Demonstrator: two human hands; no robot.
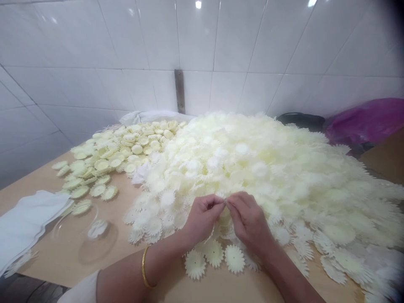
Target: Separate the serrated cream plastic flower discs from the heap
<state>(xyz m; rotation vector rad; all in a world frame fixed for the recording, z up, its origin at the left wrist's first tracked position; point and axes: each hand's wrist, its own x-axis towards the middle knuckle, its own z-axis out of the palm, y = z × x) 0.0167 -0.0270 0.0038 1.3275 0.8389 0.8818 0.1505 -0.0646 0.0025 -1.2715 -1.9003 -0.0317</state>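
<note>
My left hand (204, 217) and my right hand (248, 216) meet fingertip to fingertip at the front of a big heap of pale yellow-white flower-shaped cutouts (240, 168). Both are closed in a pinch. Whatever sits between the fingertips is too small to make out. Just below the hands, several loose cutouts with toothed edges lie on the table, among them a round one (235, 259) with a small dark centre hole. A gold bangle (144, 267) circles my left wrist.
Stacked yellowish cutouts (104, 164) lie at the back left of the brown table (126, 269). White sheets (28, 223) and a clear round dish (97, 244) holding something white are at the left. A purple bag (372, 120) sits back right, before a tiled wall (240, 38).
</note>
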